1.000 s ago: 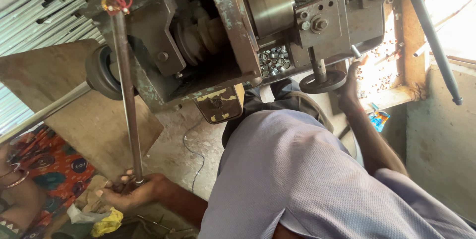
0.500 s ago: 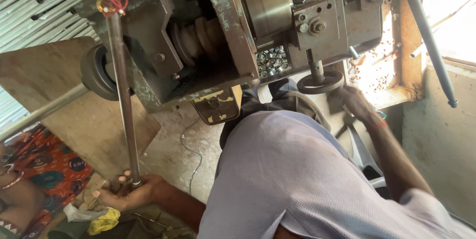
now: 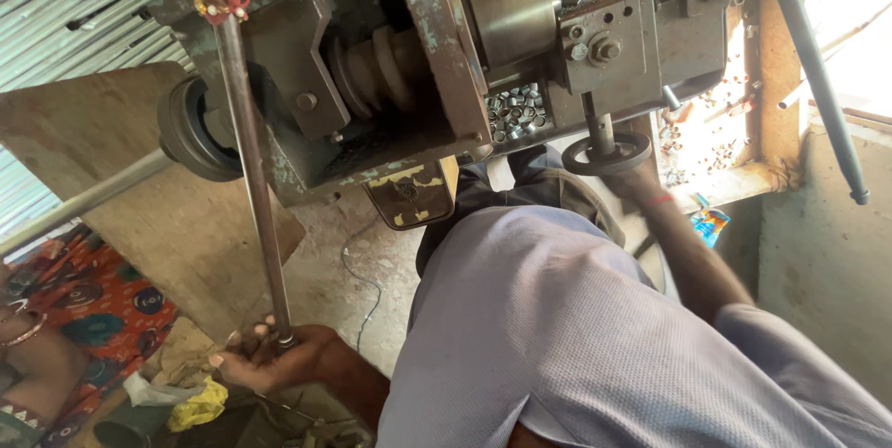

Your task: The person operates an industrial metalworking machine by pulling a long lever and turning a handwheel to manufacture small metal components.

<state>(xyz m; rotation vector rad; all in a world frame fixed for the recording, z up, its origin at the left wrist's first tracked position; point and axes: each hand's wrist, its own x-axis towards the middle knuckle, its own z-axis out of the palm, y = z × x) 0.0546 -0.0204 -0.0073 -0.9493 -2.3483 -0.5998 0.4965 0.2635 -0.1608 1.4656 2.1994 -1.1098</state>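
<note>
My left hand (image 3: 274, 360) is closed around the bottom end of a long steel lever rod (image 3: 255, 197). The rod rises to the top of a worn grey-green machine (image 3: 409, 123), where red thread is tied around it. My right hand (image 3: 641, 186) reaches past my lilac shirt and grips the lower right rim of a small black handwheel (image 3: 581, 162) on the machine's front; the hand is blurred. Just above the wheel lies a heap of small shiny metal rings (image 3: 516, 109). A stepped pulley (image 3: 381, 67) sits in the machine's middle.
A slanted steel bar (image 3: 813, 67) hangs at the right by a bright window. A wooden board (image 3: 84, 141) leans at the left. Another person's arm with a bangle (image 3: 28, 332) rests on patterned cloth (image 3: 102, 299). A yellow rag (image 3: 200, 406) lies near my left hand.
My right hand has slid from the handwheel's right side down to its lower rim. My left hand stays on the rod's end. The view has shifted slightly.
</note>
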